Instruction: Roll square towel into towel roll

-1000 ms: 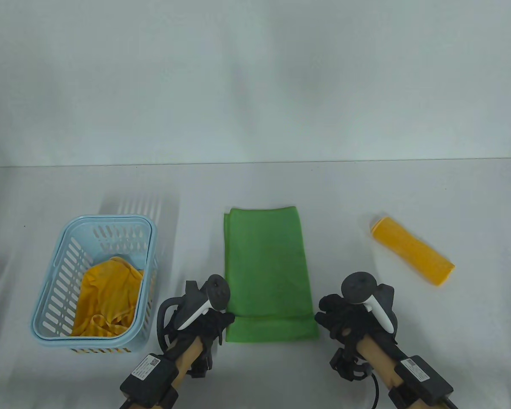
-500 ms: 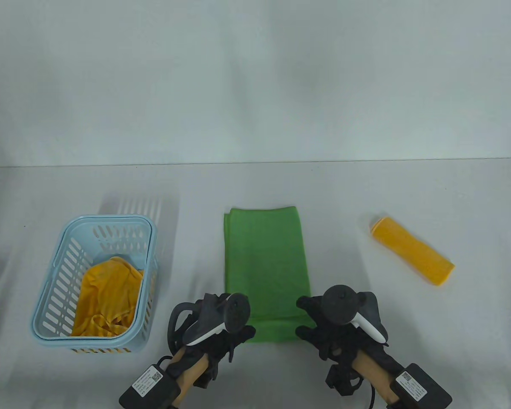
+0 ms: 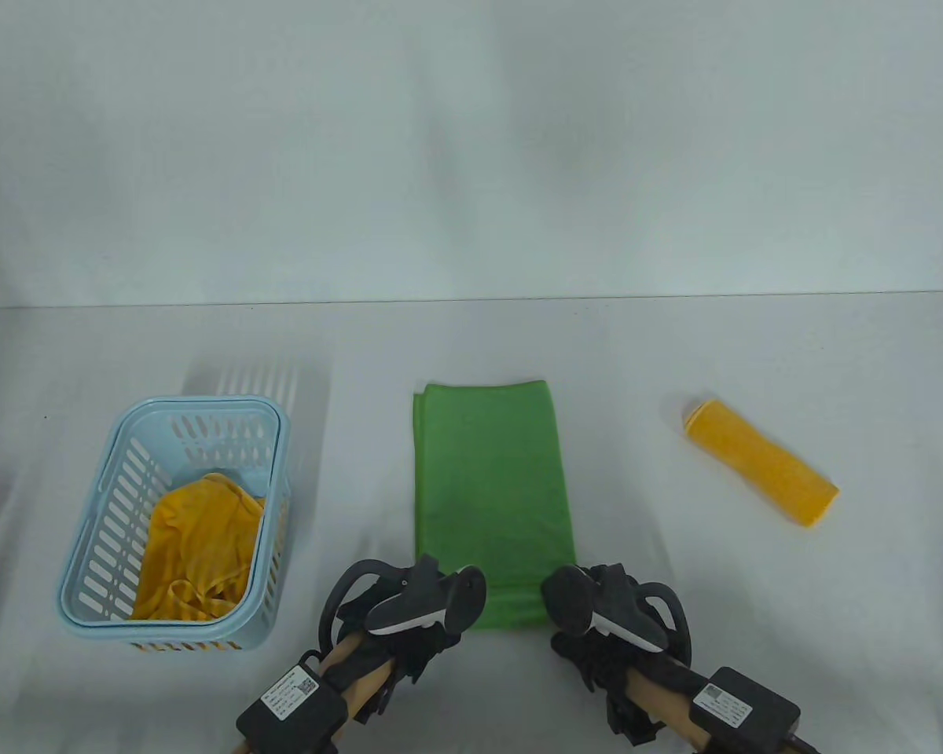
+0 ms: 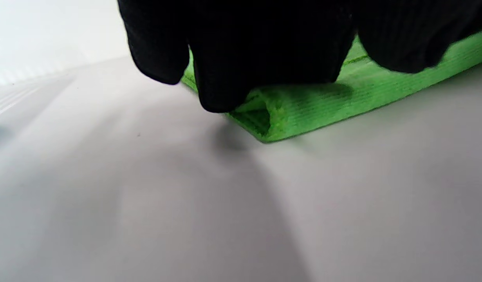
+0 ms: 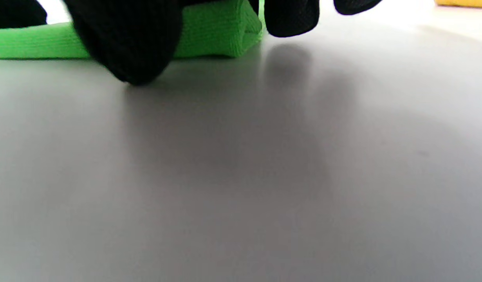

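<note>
A green towel, folded into a long strip, lies in the middle of the table with its near end toward me. My left hand grips the near left corner and my right hand grips the near right corner. In the left wrist view the gloved fingers lie on the towel, whose near edge is turned up into a small fold. In the right wrist view the thumb is in front of the doubled towel end and other fingers are above it.
A light blue basket holding a crumpled yellow cloth stands at the left. A rolled yellow towel lies at the right. The table's far edge meets a white wall.
Both hands have moved inward and down from beside the towel onto its near corners. Their trackers have tipped forward over the near end, which is now partly covered.
</note>
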### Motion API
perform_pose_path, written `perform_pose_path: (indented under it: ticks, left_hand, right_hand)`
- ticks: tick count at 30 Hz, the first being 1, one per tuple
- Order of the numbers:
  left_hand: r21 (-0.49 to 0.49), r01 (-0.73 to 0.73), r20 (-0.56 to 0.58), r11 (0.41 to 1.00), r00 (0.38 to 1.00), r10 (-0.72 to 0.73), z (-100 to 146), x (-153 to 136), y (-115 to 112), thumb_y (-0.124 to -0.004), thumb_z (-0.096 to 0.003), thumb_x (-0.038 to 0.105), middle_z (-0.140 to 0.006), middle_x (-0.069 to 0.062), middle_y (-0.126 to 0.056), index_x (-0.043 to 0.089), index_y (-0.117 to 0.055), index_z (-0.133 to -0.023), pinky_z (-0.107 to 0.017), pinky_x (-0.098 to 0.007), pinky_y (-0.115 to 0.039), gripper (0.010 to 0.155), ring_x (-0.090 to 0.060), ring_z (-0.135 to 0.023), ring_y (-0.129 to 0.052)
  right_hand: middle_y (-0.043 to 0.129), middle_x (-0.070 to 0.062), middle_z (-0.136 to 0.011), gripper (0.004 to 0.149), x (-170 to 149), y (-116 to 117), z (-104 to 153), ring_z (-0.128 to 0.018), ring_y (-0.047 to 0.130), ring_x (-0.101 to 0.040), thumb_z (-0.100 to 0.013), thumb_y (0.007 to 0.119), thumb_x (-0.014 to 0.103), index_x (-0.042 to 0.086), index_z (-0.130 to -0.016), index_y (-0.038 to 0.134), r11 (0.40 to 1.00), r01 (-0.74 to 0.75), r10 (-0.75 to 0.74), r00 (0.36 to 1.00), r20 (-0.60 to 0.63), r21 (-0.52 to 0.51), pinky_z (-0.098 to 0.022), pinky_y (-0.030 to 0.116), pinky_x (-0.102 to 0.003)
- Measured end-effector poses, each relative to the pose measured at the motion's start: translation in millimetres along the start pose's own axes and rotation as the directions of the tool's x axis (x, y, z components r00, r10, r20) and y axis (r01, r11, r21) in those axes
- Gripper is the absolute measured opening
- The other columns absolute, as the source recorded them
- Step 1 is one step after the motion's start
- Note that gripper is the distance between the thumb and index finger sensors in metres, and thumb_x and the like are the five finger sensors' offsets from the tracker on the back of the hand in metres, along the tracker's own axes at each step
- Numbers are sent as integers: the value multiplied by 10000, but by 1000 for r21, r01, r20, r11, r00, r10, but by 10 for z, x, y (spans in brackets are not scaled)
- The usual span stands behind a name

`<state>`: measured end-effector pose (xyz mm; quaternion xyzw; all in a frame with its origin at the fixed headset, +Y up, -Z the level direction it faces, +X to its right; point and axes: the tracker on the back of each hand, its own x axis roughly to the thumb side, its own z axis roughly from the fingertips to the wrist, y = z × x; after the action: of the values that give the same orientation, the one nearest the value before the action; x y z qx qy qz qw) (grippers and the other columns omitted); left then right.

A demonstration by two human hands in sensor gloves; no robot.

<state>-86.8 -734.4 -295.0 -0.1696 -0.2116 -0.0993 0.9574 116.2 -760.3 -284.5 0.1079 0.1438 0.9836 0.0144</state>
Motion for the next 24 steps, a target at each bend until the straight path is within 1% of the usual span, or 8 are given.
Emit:
perform_pose_path:
  ticks: [3, 5, 9, 13, 16, 19, 21, 24]
  left_hand:
    - [5, 5, -3, 1000, 1000, -5, 2, 3, -4, -772, -337, 524, -1010, 81, -786, 344, -737, -952, -729, -469, -708, 642, -218, -926, -890]
    - [6, 6, -10, 1000, 1000, -6, 1, -4, -14, -772, -331, 534, -1018, 84, -768, 359, -703, -968, -733, -467, -704, 665, -214, -928, -882]
    - [-3, 1, -11, 1000, 1000, -1, 0, -18, -67, -775, -319, 553, -1048, 75, -698, 357, -620, -1006, -745, -494, -666, 731, -219, -946, -829]
    - [-20, 25, -17, 999, 1000, -25, -53, -14, -128, -778, -294, 596, -1054, 74, -599, 355, -504, -1032, -749, -517, -629, 823, -211, -940, -754]
    - [-4, 40, -37, 999, 999, -40, -91, -17, -137, -778, -291, 601, -1036, 78, -585, 359, -476, -1027, -754, -515, -620, 831, -187, -911, -753]
    - [13, 19, -62, 1000, 998, -18, -103, -50, -119, -787, -320, 551, -1022, 85, -622, 348, -465, -1042, -751, -512, -634, 816, -174, -894, -786]
    - [49, 17, -68, 999, 998, -14, -105, -86, -94, -776, -355, 495, -1004, 116, -670, 379, -514, -1025, -747, -494, -655, 728, -147, -870, -830]
    - [72, -70, -70, 995, 995, 75, -93, -153, -34, -768, -385, 426, -970, 139, -775, 403, -616, -987, -734, -486, -685, 621, -143, -837, -909]
  right_hand:
    - [593, 87, -989, 598, 5, -4, -24, -940, 661, -279, -335, 839, 388, 340, -883, 604, 998, -15, 15, 1000, 1, -69, -702, 549, -563]
    - [627, 92, -966, 532, 8, -5, -32, -924, 690, -271, -359, 805, 364, 343, -860, 629, 996, -25, 26, 1000, 6, -91, -691, 573, -555]
    - [699, 84, -929, 467, -14, -37, -48, -891, 751, -261, -372, 762, 372, 341, -832, 688, 991, 3, -2, 1000, 11, -132, -668, 622, -540]
    - [762, 92, -900, 448, -119, -91, -79, -866, 799, -255, -371, 744, 394, 355, -816, 728, 984, 122, -123, 992, -1, -132, -644, 666, -526]
    - [798, 95, -884, 437, -206, -125, -111, -853, 811, -251, -368, 745, 403, 360, -802, 752, 967, 226, -230, 973, -22, -119, -634, 679, -521]
    - [831, 91, -865, 434, -291, -150, -145, -839, 823, -238, -366, 745, 415, 359, -796, 765, 946, 305, -311, 950, -38, -110, -623, 690, -516]
    - [846, 87, -853, 434, -338, -156, -170, -827, 828, -232, -364, 751, 421, 357, -793, 772, 929, 354, -360, 932, -42, -106, -621, 693, -514]
    - [857, 103, -859, 432, -372, -182, -165, -821, 846, -250, -361, 763, 427, 373, -789, 785, 917, 383, -389, 921, -35, -115, -617, 696, -516]
